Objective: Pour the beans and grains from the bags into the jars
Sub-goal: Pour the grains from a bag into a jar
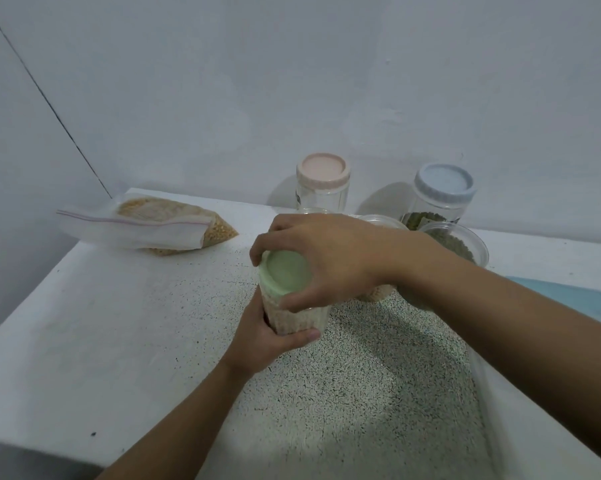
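In front of the pink-lidded jar (322, 183), I see the clear jar (294, 320) packed with pale grains: the left hand (264, 341) grips its body, and the right hand (330, 261) curls its fingers round the pale green lid (285, 275).

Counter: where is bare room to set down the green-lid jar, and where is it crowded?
Bare: the white counter left of the left hand, in front of the zip bag; also the speckled patch between the forearms, nearer than the green-lid jar. Crowded: back right, where the pink-lid jar, blue-lid jar and open tubs stand close behind the right hand.
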Demonstrator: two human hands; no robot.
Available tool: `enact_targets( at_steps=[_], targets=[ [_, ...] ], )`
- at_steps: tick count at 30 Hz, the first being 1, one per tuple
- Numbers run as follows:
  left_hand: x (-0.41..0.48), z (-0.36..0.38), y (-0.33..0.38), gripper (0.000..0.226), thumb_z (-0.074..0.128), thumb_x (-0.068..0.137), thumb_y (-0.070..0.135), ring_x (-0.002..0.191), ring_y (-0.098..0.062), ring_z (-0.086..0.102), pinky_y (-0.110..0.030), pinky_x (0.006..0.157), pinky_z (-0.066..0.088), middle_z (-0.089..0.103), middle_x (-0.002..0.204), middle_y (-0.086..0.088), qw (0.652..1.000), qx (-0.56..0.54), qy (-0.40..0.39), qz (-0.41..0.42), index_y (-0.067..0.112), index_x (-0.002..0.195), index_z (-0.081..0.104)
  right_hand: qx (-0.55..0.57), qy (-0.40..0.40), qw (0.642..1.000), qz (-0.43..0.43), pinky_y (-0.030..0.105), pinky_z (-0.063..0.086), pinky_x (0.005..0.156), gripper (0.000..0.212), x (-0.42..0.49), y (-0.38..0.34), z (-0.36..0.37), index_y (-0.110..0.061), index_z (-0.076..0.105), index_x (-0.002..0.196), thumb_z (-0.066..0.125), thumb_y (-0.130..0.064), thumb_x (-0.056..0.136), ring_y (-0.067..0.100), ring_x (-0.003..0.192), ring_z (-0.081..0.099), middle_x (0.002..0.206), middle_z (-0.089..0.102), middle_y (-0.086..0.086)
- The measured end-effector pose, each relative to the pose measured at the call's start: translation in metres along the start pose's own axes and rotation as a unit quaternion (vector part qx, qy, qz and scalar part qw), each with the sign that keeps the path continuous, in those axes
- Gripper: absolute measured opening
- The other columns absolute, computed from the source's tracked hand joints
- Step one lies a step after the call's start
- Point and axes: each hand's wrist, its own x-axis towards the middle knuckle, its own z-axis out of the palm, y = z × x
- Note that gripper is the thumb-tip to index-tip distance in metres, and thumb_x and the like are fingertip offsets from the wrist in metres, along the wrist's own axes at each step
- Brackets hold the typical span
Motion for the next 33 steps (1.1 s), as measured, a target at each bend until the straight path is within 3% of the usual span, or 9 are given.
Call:
enact_targets(
  at_steps=[4,10,13,15,18,22,25,29,33],
  targets=[
    [0.000,-0.001,0.000,0.076,0.094,0.063,0.005,0.112,-0.034,0.069,-0.040,0.083,0.061,0.070,0.118,-0.018,1.000,0.005,0.005,-0.003,0.003,0.128,0.054,-0.185,0.050,0.978,0.085,0.035,0.038,0.065,0.072,0.006,-0.013,0.004,-0.032,0.045,0.129,0.042,-0.087,0.083,0.022,0.077,0.049,0.095,0.049,-0.005],
    [0.000,0.000,0.002,0.084,0.091,0.065,-0.003,0.114,-0.028,0.069,-0.039,0.086,0.060,0.070,0.122,-0.013,1.000,0.004,-0.004,-0.005,0.003,0.136,0.047,-0.201,0.072,0.968,0.132,0.033,0.027,0.055,0.080,0.014,-0.006,0.010,-0.024,0.043,0.098,0.023,-0.098,0.076,0.019,0.063,0.046,0.078,0.052,-0.002],
    [-0.001,0.001,0.003,0.085,0.092,0.066,0.000,0.116,-0.028,0.068,-0.037,0.088,0.060,0.069,0.124,-0.012,1.000,-0.001,-0.005,0.000,0.005,0.137,0.047,-0.169,0.053,0.974,0.144,0.035,0.039,0.065,0.086,0.010,0.000,0.000,-0.023,0.050,0.099,0.026,-0.101,0.071,0.016,0.070,0.052,0.083,0.058,-0.002],
    [0.000,0.001,0.002,0.082,0.091,0.067,-0.003,0.117,-0.031,0.067,-0.038,0.088,0.060,0.068,0.124,-0.016,1.000,-0.004,-0.005,0.002,0.004,0.137,0.049,-0.081,0.002,0.990,0.117,0.037,0.046,0.086,0.084,0.006,0.003,-0.011,-0.027,0.053,0.119,0.043,-0.096,0.073,0.019,0.100,0.058,0.114,0.063,-0.004],
    [0.001,0.000,0.003,0.085,0.092,0.067,0.001,0.118,-0.033,0.066,-0.040,0.088,0.060,0.067,0.124,-0.018,1.000,-0.006,-0.006,-0.008,0.001,0.139,0.048,0.005,-0.070,0.998,-0.001,0.033,0.038,0.107,0.076,0.003,0.002,-0.023,-0.039,0.044,0.144,0.076,-0.063,0.079,0.012,0.127,0.047,0.138,0.053,-0.007],
    [-0.002,0.001,0.005,0.083,0.090,0.064,-0.002,0.114,-0.028,0.069,-0.034,0.084,0.060,0.070,0.121,-0.014,1.000,0.002,-0.002,-0.005,0.003,0.137,0.049,-0.050,-0.036,0.998,0.013,0.032,0.041,0.095,0.063,0.007,0.001,-0.014,-0.039,0.055,0.134,0.073,-0.066,0.079,0.016,0.113,0.052,0.120,0.055,-0.003],
    [-0.002,0.003,0.006,0.079,0.087,0.065,-0.008,0.112,-0.028,0.070,-0.033,0.083,0.060,0.070,0.120,-0.012,1.000,0.003,-0.009,-0.001,0.005,0.134,0.050,-0.124,0.044,0.983,0.130,0.035,0.043,0.074,0.077,0.009,-0.002,0.005,-0.027,0.053,0.122,0.044,-0.090,0.079,0.021,0.089,0.055,0.102,0.057,0.000],
    [-0.003,0.005,0.010,0.079,0.086,0.065,-0.007,0.111,-0.020,0.071,-0.027,0.083,0.059,0.072,0.121,-0.003,1.000,0.007,-0.012,0.005,0.006,0.134,0.049,-0.200,0.107,0.955,0.191,0.033,0.039,0.058,0.085,0.003,-0.002,0.011,-0.015,0.054,0.089,0.019,-0.092,0.082,0.016,0.059,0.047,0.070,0.049,-0.001],
    [-0.003,0.004,0.011,0.081,0.089,0.064,-0.005,0.111,-0.021,0.070,-0.030,0.082,0.060,0.071,0.120,-0.002,1.000,0.011,-0.006,0.004,0.008,0.134,0.050,-0.086,0.026,0.992,0.093,0.040,0.050,0.090,0.071,-0.001,0.008,-0.003,-0.026,0.059,0.121,0.044,-0.085,0.084,0.019,0.102,0.058,0.115,0.060,-0.001]
  ],
)
